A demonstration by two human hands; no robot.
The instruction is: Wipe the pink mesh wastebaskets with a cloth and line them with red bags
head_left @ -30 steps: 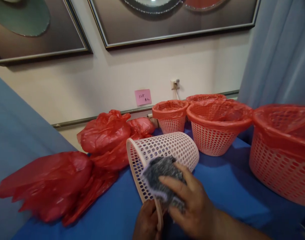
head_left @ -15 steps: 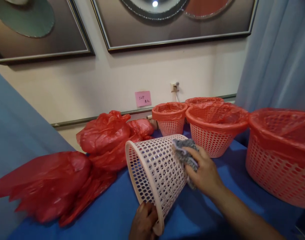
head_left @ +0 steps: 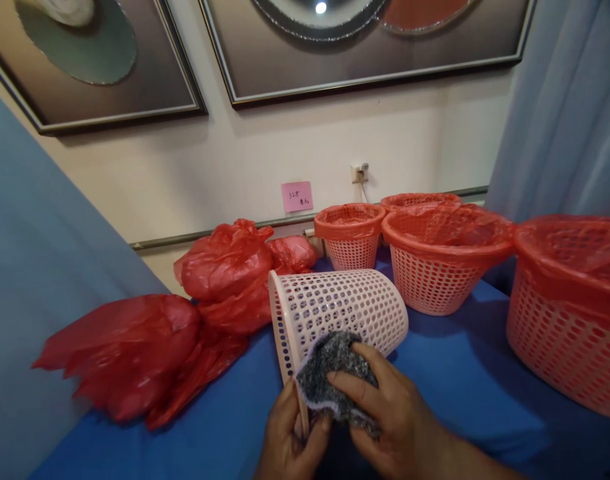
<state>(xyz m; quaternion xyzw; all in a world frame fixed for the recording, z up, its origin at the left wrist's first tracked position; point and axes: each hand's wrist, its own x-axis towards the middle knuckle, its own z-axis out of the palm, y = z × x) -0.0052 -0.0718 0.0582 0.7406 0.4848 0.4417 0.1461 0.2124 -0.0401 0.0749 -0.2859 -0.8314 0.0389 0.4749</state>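
Observation:
A white perforated plastic basket (head_left: 335, 300) lies on its side on the blue-covered table, its open mouth facing left. My left hand (head_left: 289, 433) grips the near part of its rim, thumb in front. In my right hand (head_left: 389, 407) is a dark grey fuzzy cloth (head_left: 335, 373) with a pale lilac edge. The cloth is pressed against the basket's near side beside the rim, close to my left thumb. Its folds hide that part of the basket.
Red plastic bags (head_left: 135, 353) are heaped on the blue tablecloth (head_left: 209, 420) at left. Baskets with red liners, one small (head_left: 352, 250), one wider (head_left: 429, 273) and one large (head_left: 565, 333), stand behind and right. A pink note (head_left: 297, 197) is on the wall.
My right hand has brought the cloth from the basket's far end down and left to near the rim. The basket has turned slightly, its base swinging right. The view has shifted a little.

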